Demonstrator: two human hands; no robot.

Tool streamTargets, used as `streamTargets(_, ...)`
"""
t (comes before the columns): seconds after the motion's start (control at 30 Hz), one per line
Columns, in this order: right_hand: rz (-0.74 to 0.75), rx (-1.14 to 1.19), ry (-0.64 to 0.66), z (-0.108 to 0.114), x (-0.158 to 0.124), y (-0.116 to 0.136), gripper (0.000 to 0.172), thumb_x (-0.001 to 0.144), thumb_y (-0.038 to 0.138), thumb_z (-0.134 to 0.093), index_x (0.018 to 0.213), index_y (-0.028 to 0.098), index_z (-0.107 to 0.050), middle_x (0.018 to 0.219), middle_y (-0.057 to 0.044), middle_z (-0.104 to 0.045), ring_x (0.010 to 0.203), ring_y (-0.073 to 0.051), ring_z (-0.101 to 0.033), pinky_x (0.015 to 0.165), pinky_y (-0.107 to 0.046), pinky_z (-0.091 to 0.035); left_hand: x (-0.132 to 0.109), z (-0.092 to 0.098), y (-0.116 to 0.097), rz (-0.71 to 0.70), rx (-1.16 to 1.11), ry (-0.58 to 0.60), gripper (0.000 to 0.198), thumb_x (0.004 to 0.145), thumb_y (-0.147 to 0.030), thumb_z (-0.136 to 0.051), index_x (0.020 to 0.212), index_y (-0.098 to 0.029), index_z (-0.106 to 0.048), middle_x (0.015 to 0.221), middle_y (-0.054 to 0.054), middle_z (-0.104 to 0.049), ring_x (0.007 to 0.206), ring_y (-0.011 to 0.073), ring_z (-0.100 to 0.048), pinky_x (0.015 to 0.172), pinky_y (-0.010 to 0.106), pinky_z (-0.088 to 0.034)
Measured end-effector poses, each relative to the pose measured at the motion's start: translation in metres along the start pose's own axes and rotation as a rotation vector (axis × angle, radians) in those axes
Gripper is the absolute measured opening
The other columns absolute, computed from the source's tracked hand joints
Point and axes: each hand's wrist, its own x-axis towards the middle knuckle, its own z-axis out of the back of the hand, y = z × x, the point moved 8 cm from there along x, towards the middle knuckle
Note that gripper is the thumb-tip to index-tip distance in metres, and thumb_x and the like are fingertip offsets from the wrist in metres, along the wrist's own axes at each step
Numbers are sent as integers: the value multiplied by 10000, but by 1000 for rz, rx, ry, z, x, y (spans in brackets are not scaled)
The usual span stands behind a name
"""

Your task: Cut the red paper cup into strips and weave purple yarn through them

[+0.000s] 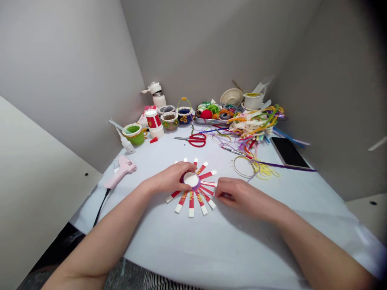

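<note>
A paper cup (191, 204) cut into red and white strips lies splayed like a sun on the table, its white round base (191, 179) in the middle. Purple yarn (198, 183) is wound around that base. My left hand (177, 177) holds the cup from the left, thumb and fingers curved around the base. At the right ends of the strips, my right hand (231, 193) is closed in a pinch. Purple yarn also shows behind its knuckles and leads up towards the pile; the piece between the fingertips is mostly hidden.
A pink glue gun (121, 171) lies left, near a glue bottle (127, 145) and a green pot (134, 135). Red-handled scissors (196, 139) lie behind the cup. A yellowish hoop (244, 166), tangled ribbons (254, 123) and a phone (289, 152) are right. Small decorated baskets (185, 115) stand at the back.
</note>
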Motion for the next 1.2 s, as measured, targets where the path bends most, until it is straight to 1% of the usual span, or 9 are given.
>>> streamTargets(0.13,8,-19,183,-16,-8,17,231,832,33,-501,760,206,-637,823,-10,-637,753,-146,-574,679,-243,-401,1,0,2,6,-5,12,450,797,-276,-724,1224,-231,-587,1212,77,-623,1097,273,-593,950,391,-478)
streamTargets(0.27,5,-99,245,-26,-13,18,222,823,34,-509,719,201,-611,810,-23,-632,742,-159,-576,649,-257,-372,1,0,3,11,-9,22,443,806,-290,-722,1222,-228,-582,1239,80,-614,1111,274,-586,959,390,-471)
streamTargets(0.33,-47,-200,199,-24,-12,9,222,832,40,-507,708,198,-603,794,-34,-624,707,-162,-562,624,-269,-347,1,-1,4,10,-13,24,441,803,-284,-724,1217,-232,-582,1228,74,-615,1113,272,-583,964,390,-467)
streamTargets(0.43,-152,-306,48,-10,-7,-6,190,857,86,-531,724,194,-615,797,-51,-619,707,-171,-561,616,-278,-338,0,-1,5,2,-16,23,439,804,-288,-725,1216,-239,-583,1212,67,-615,1109,271,-580,967,395,-464)
streamTargets(0.53,-228,-276,-71,1,0,-18,153,880,165,-577,737,195,-624,807,-45,-624,745,-171,-578,645,-268,-362,0,-3,6,-9,-20,22,454,801,-284,-732,1228,-240,-583,1215,67,-616,1108,270,-580,966,394,-461)
streamTargets(0.8,-353,-229,-310,4,14,-47,193,895,245,-562,707,200,-568,777,-23,-622,699,-155,-550,632,-261,-348,0,-7,-4,-32,-40,50,432,795,-242,-731,1204,-234,-591,1175,58,-637,1098,263,-592,946,388,-471)
streamTargets(1.0,-353,-206,-325,0,16,-53,191,882,272,-553,703,208,-560,759,-16,-626,674,-153,-538,623,-261,-342,0,-5,-9,-59,-30,13,418,809,-222,-685,1213,-231,-576,1219,84,-622,1132,283,-584,975,429,-477)
streamTargets(1.13,-351,-201,-322,0,17,-53,194,882,280,-555,701,208,-555,758,-17,-630,680,-156,-540,630,-263,-345,-1,-7,-12,-130,-37,-65,511,774,-148,-645,1266,-225,-532,1399,122,-474,1285,287,-503,1088,435,-432)
streamTargets(1.2,-361,-206,-317,0,16,-53,194,881,279,-561,701,208,-552,756,-18,-628,679,-157,-539,631,-265,-343,0,-10,-12,-120,-30,-112,555,750,-130,-635,1285,-215,-512,1414,130,-424,1302,283,-489,1108,424,-424)
